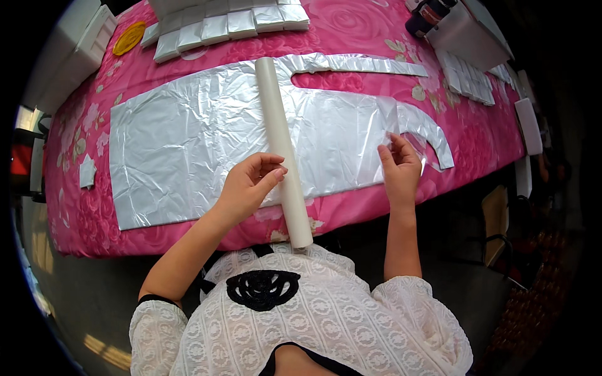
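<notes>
A flat, wrinkled stack of silvery-white translucent plastic vest bags [182, 150] lies sideways on the table, its two handle strips pointing right. Across its middle rests a long, pale round tube [279, 131], whose near end sticks out past the table edge against my clothing. My left hand [257, 178] is just left of the tube, fingers curled and thumb close to the fingertips; whether anything thin sits between them is too small to tell. Near the base of the handles, my right hand [401, 161] has thumb and forefinger closed at a fold of clear film on the top bag.
A pink floral tablecloth [338, 219] covers the table. Folded packs of bags [229, 25] line the back, with more packs [467, 78] at right beside a white box [473, 37] and a dark bottle [429, 17]. A yellow ring [129, 38] and white foam box [72, 50] are at left.
</notes>
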Demonstrator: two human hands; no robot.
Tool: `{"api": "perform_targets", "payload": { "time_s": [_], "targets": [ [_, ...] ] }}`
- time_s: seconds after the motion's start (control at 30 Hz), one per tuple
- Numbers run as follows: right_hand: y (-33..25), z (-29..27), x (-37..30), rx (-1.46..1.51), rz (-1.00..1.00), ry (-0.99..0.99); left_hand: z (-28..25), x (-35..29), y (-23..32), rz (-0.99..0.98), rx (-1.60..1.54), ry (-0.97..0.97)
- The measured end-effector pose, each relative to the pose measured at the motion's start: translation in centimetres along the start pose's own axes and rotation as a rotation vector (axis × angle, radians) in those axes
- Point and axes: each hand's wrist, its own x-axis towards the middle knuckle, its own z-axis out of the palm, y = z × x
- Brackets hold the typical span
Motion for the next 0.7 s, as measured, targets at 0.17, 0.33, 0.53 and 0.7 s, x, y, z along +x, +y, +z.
{"api": "perform_targets", "payload": {
  "time_s": [0.17,0.33,0.53,0.7],
  "targets": [
    [-6.3,8.7,-5.3,0.047,-0.204,-0.547,0.0,0.1,1.9,-0.071,-0.094,0.020],
    [-6.0,11.0,-7.8,0.078,-0.213,-0.693,-2.9,-0.6,2.0,-0.168,-0.073,0.118],
    [-6.8,10.1,-7.3,-0.012,-0.262,-0.578,-4.3,-0.7,-0.2,-0.154,-0.156,0.101],
    [-5.2,11.0,-6.8,0.068,-0.076,-0.589,-3.8,0.2,-1.1,-0.052,-0.273,-0.002]
  ]
}}
